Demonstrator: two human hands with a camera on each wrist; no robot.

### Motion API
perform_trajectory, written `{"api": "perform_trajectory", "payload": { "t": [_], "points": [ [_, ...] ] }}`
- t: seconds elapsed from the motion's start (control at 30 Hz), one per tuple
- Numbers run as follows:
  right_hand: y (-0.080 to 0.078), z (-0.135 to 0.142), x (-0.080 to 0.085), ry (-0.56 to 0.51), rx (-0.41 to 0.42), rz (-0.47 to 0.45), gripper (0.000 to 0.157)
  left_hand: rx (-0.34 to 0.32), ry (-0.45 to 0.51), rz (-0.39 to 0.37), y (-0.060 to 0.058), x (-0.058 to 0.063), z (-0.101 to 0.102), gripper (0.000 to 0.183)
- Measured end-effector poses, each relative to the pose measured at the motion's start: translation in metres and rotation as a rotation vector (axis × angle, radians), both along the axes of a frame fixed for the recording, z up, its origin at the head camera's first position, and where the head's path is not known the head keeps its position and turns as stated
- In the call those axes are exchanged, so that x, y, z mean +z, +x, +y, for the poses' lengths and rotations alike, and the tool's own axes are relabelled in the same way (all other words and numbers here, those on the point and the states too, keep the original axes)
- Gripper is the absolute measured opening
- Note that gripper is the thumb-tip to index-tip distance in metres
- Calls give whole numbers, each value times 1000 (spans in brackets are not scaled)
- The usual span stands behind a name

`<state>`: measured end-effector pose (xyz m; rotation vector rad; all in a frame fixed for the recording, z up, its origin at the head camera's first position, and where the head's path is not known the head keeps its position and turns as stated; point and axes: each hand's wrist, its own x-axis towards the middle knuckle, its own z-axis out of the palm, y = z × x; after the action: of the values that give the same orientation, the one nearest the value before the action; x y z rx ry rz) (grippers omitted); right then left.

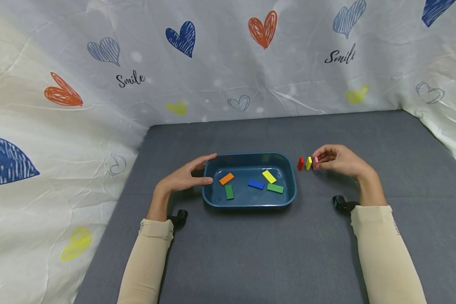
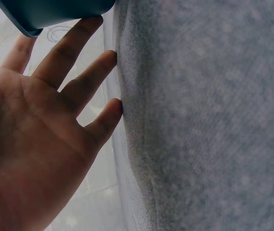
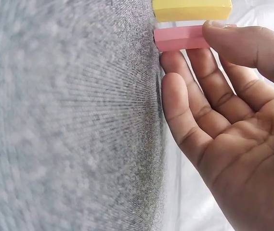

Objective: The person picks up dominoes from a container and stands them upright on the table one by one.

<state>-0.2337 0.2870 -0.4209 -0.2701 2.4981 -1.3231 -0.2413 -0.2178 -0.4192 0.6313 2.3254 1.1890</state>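
Note:
My right hand (image 1: pixel 338 160) pinches a pink block (image 3: pixel 182 38) between thumb and fingers; the block stands upright on the grey cloth. Just left of it stand a yellow block (image 1: pixel 308 163) and a red block (image 1: pixel 301 164), in a short row beside the tray. At the left end of the blue tray (image 1: pixel 251 206), my left hand (image 1: pixel 180 176) rests with spread, fairly straight fingers, thumb at the near side of that end and index finger by the far corner. In the left wrist view, the fingertips touch the tray's outer wall (image 2: pixel 64 9).
Inside the tray lie an orange block (image 1: pixel 226 179), a blue block (image 1: pixel 256 184), another yellow block (image 1: pixel 269 176) and two green blocks (image 1: pixel 229 192). A white curtain (image 1: pixel 220 63) printed with hearts hangs behind and left of the grey-covered table (image 1: pixel 266 253).

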Motion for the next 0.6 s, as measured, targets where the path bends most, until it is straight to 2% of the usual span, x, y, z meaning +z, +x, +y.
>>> {"api": "perform_trajectory", "payload": {
  "t": [0.6],
  "points": [
    [-1, 2, 0, 28, -9, -13, 39, -11, 9, -1, 0, 1, 1, 79]
  ]
}}
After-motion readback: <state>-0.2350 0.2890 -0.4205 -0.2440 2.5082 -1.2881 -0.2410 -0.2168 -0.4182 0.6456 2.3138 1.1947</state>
